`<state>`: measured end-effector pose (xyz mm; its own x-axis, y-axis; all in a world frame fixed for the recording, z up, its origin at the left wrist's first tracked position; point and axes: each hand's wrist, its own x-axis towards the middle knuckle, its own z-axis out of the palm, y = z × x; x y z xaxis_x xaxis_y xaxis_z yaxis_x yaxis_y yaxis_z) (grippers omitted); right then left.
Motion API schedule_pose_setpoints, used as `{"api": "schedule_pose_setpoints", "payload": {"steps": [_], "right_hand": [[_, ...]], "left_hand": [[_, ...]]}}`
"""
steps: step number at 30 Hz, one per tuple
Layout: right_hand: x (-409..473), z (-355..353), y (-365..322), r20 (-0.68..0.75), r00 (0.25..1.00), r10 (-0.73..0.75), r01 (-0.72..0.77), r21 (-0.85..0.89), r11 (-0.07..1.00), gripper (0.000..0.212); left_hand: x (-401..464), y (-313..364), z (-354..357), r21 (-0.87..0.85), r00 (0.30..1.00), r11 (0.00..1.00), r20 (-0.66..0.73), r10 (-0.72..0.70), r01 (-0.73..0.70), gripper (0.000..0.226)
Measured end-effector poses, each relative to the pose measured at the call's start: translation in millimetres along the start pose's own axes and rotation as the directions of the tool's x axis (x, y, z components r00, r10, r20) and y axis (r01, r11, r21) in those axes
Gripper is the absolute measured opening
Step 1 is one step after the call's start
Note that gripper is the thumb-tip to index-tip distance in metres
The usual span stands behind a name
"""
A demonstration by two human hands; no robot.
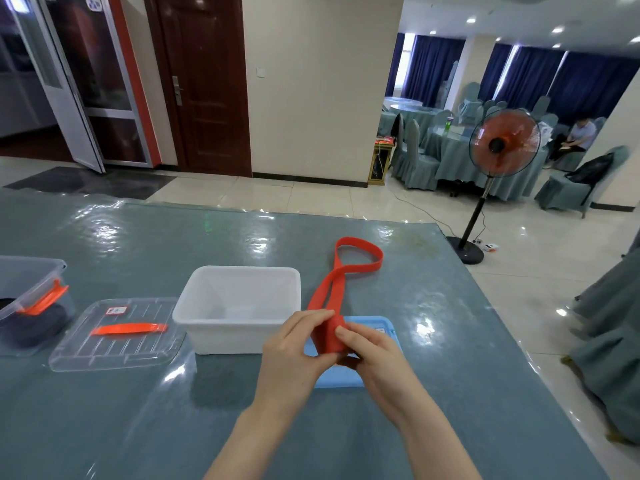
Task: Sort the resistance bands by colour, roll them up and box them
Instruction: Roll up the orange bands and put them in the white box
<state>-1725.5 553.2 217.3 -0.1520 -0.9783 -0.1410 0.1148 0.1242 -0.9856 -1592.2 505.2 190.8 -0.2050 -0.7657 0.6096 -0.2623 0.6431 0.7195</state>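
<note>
A red resistance band (341, 271) lies stretched across the table, its far loop open and its near end wound into a roll. My left hand (298, 348) and my right hand (372, 355) both pinch that roll from either side, just above a blue lid (384, 325). An open white box (239, 308) stands directly left of my hands. At the far left a clear box (31, 303) with orange latches holds dark rolled bands.
A clear lid (117, 334) with an orange handle lies flat between the two boxes. The table's right edge runs diagonally beside a draped chair (609, 341). A standing fan (502, 147) is on the floor beyond the table.
</note>
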Motion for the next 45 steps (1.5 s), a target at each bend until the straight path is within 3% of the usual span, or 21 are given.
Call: {"api": "schedule_pose_setpoints", "payload": {"steps": [4, 8, 11, 13, 16, 19, 22, 24, 26, 29, 32, 37, 39, 43, 45], "right_hand": [[4, 3, -2, -0.064, 0.996, -0.055, 0.040, -0.216, 0.976, 0.022], [9, 10, 0, -0.170, 0.975, -0.142, 0.085, -0.308, 0.948, 0.042], [11, 10, -1, -0.137, 0.984, -0.111, 0.077, -0.233, 0.969, 0.034], [13, 6, 0, -0.090, 0.994, -0.062, 0.049, -0.139, 0.989, 0.041], [14, 7, -1, 0.003, 1.000, -0.006, 0.006, -0.007, 1.000, 0.027], [18, 10, -3, 0.015, 1.000, 0.028, -0.029, 0.071, 0.997, 0.029], [24, 22, -2, -0.112, 0.994, -0.008, -0.002, -0.091, 0.996, 0.023], [27, 33, 1, -0.262, 0.963, -0.071, 0.009, -0.229, 0.973, 0.036], [30, 43, 3, -0.328, 0.938, -0.115, 0.028, -0.259, 0.966, 0.042], [34, 48, 5, -0.341, 0.933, -0.113, 0.046, -0.198, 0.979, 0.026], [36, 45, 3, -0.292, 0.955, -0.045, 0.054, 0.023, 0.998, 0.017], [35, 41, 5, -0.168, 0.985, 0.031, 0.014, 0.259, 0.966, 0.033], [39, 35, 5, -0.181, 0.983, 0.037, -0.006, 0.170, 0.985, 0.039], [48, 26, 3, -0.253, 0.967, -0.020, -0.021, -0.159, 0.987, 0.026], [50, 25, 0, -0.312, 0.943, -0.118, 0.025, -0.286, 0.958, 0.048]], "left_hand": [[4, -3, 2, 0.074, 0.999, 0.997, 0.023, 0.026, -0.027, 0.047], [4, -4, 3, 0.080, 0.998, 0.995, 0.023, 0.060, -0.061, 0.046], [6, -12, -3, 0.022, 0.997, 0.999, 0.063, 0.048, -0.050, 0.055], [6, -17, -8, -0.016, 0.997, 1.000, 0.077, 0.010, -0.009, 0.061], [8, -19, -13, -0.059, 0.999, 0.998, 0.049, 0.014, -0.011, 0.055], [13, -21, -15, -0.057, 0.999, 0.998, 0.033, 0.020, -0.018, 0.050], [15, -30, -18, -0.020, 1.000, 1.000, 0.003, -0.004, 0.004, 0.052], [16, -36, -20, 0.006, 1.000, 1.000, -0.019, -0.015, 0.015, 0.052], [18, -39, -22, 0.023, 1.000, 1.000, -0.024, -0.004, 0.004, 0.048], [22, -40, -23, 0.012, 1.000, 1.000, -0.014, 0.016, -0.016, 0.049], [24, -46, -25, -0.080, 1.000, 0.997, 0.029, 0.011, -0.009, 0.059], [21, -50, -17, -0.091, 0.999, 0.996, 0.043, -0.001, 0.005, 0.068], [24, -50, -16, -0.073, 0.999, 0.997, 0.033, 0.007, -0.004, 0.061], [32, -51, -10, -0.013, 1.000, 1.000, 0.023, 0.000, 0.001, 0.055], [37, -50, -3, 0.049, 0.999, 0.999, 0.032, 0.014, -0.015, 0.052]]}}
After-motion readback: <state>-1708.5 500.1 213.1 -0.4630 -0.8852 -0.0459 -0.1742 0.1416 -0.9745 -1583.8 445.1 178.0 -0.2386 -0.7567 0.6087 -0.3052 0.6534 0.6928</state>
